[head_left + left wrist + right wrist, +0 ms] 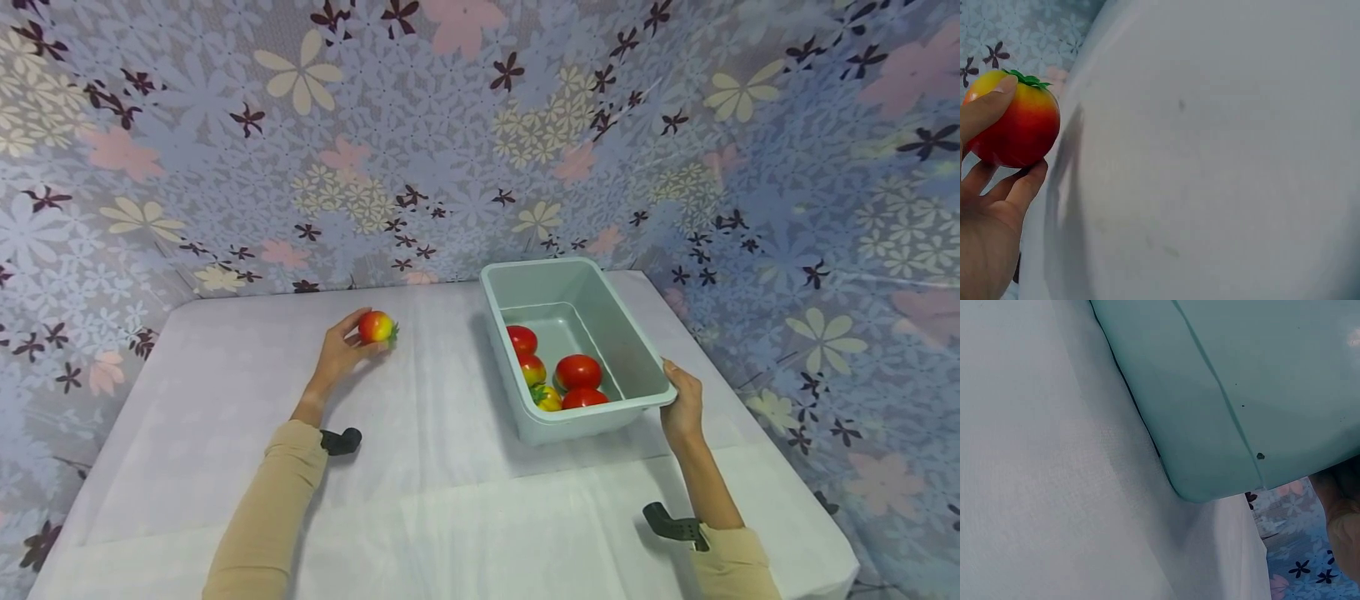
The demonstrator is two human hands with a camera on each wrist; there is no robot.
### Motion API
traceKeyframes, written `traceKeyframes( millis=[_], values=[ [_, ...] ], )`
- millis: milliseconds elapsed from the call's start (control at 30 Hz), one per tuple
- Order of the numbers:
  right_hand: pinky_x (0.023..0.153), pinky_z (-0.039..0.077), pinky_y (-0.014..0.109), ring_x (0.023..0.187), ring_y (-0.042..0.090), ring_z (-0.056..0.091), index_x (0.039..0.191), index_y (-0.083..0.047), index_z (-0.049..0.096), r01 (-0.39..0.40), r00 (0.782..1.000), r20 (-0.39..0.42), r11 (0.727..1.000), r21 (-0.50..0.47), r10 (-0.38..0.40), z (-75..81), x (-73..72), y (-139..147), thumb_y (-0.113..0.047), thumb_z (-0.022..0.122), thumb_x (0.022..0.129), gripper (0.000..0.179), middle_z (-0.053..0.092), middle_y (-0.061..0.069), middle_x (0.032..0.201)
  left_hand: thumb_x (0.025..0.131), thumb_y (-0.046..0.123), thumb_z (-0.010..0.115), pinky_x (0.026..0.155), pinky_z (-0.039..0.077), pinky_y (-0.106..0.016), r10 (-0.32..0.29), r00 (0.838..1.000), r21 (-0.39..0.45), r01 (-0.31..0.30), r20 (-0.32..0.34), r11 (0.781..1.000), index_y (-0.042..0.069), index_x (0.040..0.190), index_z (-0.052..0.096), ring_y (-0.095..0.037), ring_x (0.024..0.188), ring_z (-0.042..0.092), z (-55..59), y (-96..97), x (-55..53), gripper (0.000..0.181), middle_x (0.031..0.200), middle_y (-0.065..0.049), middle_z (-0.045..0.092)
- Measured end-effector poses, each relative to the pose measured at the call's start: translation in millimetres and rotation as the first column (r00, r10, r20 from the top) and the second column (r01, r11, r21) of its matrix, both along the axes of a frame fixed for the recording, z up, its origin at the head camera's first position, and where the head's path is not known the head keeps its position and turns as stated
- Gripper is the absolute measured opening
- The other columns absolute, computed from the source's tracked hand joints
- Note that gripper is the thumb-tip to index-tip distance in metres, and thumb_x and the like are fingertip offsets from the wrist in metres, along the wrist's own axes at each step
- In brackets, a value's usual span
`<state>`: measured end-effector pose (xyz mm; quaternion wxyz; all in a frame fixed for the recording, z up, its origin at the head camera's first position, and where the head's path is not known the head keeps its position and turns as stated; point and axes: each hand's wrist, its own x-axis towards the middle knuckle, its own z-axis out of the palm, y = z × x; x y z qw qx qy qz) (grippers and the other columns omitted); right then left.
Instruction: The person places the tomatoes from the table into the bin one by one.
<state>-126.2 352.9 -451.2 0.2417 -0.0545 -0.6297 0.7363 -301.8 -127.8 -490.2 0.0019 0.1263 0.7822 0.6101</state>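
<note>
A red and yellow tomato (pixel 375 327) with a green leafy top is held between the thumb and fingers of my left hand (pixel 339 354), left of the bin. The left wrist view shows the thumb across the front of the tomato (pixel 1025 125) and the fingertips under it. My right hand (pixel 682 404) grips the near right corner of a grey-green plastic bin (pixel 581 423). Inside the bin lie several tomatoes, among them a red one (pixel 578 372) and a yellow one (pixel 547 398). In the right wrist view the bin wall (pixel 1210 412) hides most of the hand.
A white cloth (pixel 435 517) covers the table. Floral fabric (pixel 420 150) hangs behind it and along the right side. Black camera mounts (pixel 341 442) sit on both wrists.
</note>
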Motion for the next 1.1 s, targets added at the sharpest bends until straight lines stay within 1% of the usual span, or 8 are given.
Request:
traceKeyframes(
  millis=[133, 233, 300, 333, 467, 633, 900, 1100],
  values=[
    [0.060, 0.049, 0.019, 0.070, 0.009, 0.060, 0.088, -0.015, 0.076, -0.007, 1.000, -0.008, 1.000, -0.001, 0.007, 0.1, 0.2, -0.1, -0.011, 0.037, 0.099, 0.041, 0.071, -0.004, 0.076, 0.086, 0.000, 0.072, 0.114, 0.036, -0.047, -0.012, 1.000, -0.007, 0.012, -0.029, 1.000, 0.001, 0.146, 0.042, -0.035, 0.141, 0.037, 8.8, 8.4, -1.0, 0.067, 0.152, -0.020, 0.039],
    [0.059, 0.049, 0.020, 0.069, 0.009, 0.060, 0.089, -0.014, 0.076, -0.014, 1.000, -0.012, 1.000, 0.001, 0.014, -0.5, 0.2, 0.7, -0.011, 0.037, 0.099, 0.041, 0.071, -0.004, 0.077, 0.085, 0.002, 0.073, 0.112, 0.038, -0.047, -0.033, 0.997, 0.005, 0.034, -0.074, 0.999, 0.001, 0.145, 0.043, -0.035, 0.140, 0.038, 16.7, 15.9, -1.7, 0.067, 0.151, -0.020, 0.041],
    [0.059, 0.049, 0.020, 0.069, 0.009, 0.060, 0.089, -0.014, 0.076, -0.018, 1.000, -0.014, 1.000, 0.001, 0.018, -0.8, 0.3, 1.2, -0.011, 0.037, 0.099, 0.041, 0.071, -0.004, 0.077, 0.085, 0.002, 0.073, 0.112, 0.038, -0.047, -0.052, 0.995, 0.012, 0.053, -0.082, 0.999, -0.001, 0.145, 0.042, -0.036, 0.140, 0.038, 30.4, 21.8, 3.2, 0.067, 0.150, -0.022, 0.041],
    [0.059, 0.049, 0.020, 0.069, 0.009, 0.060, 0.090, -0.014, 0.076, -0.020, 1.000, -0.015, 1.000, 0.000, 0.020, -1.0, 0.4, 1.6, -0.011, 0.037, 0.100, 0.041, 0.071, -0.003, 0.077, 0.085, 0.002, 0.073, 0.112, 0.038, -0.047, -0.058, 0.994, 0.021, 0.060, -0.093, 0.998, -0.001, 0.144, 0.042, -0.035, 0.140, 0.039, 33.8, 24.7, 3.7, 0.067, 0.150, -0.022, 0.041],
    [0.058, 0.049, 0.019, 0.068, 0.009, 0.060, 0.089, -0.014, 0.076, -0.022, 0.999, -0.024, 1.000, -0.006, 0.021, -1.4, 0.4, 1.5, -0.010, 0.037, 0.100, 0.041, 0.071, -0.003, 0.077, 0.086, -0.001, 0.072, 0.112, 0.038, -0.049, -0.087, 0.992, 0.050, 0.092, -0.095, 0.995, -0.005, 0.144, 0.041, -0.038, 0.139, 0.039, 61.4, 37.3, 15.8, 0.066, 0.150, -0.024, 0.040],
    [0.057, 0.049, 0.019, 0.068, 0.009, 0.061, 0.090, -0.012, 0.076, -0.028, 0.999, -0.039, 1.000, 0.001, 0.028, -2.2, 0.2, 1.0, -0.009, 0.036, 0.100, 0.041, 0.071, -0.003, 0.077, 0.086, 0.000, 0.071, 0.111, 0.038, -0.050, -0.095, 0.986, 0.087, 0.108, -0.135, 0.990, -0.006, 0.144, 0.040, -0.039, 0.138, 0.040, 82.0, 51.7, 24.9, 0.066, 0.150, -0.025, 0.040],
    [0.063, 0.049, 0.020, 0.073, 0.010, 0.060, 0.089, -0.011, 0.076, -0.028, 0.999, -0.045, 1.000, -0.001, 0.028, -2.7, 0.1, 1.7, -0.009, 0.037, 0.100, 0.041, 0.071, -0.003, 0.078, 0.086, -0.002, 0.071, 0.105, 0.045, -0.048, -0.103, 0.982, 0.201, 0.134, -0.156, 0.971, -0.002, 0.145, 0.041, -0.040, 0.130, 0.049, 101.7, 74.8, 27.3, 0.066, 0.147, -0.023, 0.043],
    [0.061, 0.049, 0.019, 0.071, 0.009, 0.060, 0.088, -0.013, 0.076, -0.027, 0.999, -0.044, 1.000, -0.013, 0.027, -2.9, 0.6, 0.5, -0.009, 0.037, 0.100, 0.041, 0.071, -0.004, 0.078, 0.085, -0.003, 0.070, 0.107, 0.044, -0.049, -0.126, 0.978, 0.232, 0.164, -0.168, 0.959, -0.002, 0.145, 0.041, -0.040, 0.130, 0.050, 108.1, 89.5, 29.2, 0.066, 0.147, -0.023, 0.043]
  ],
)
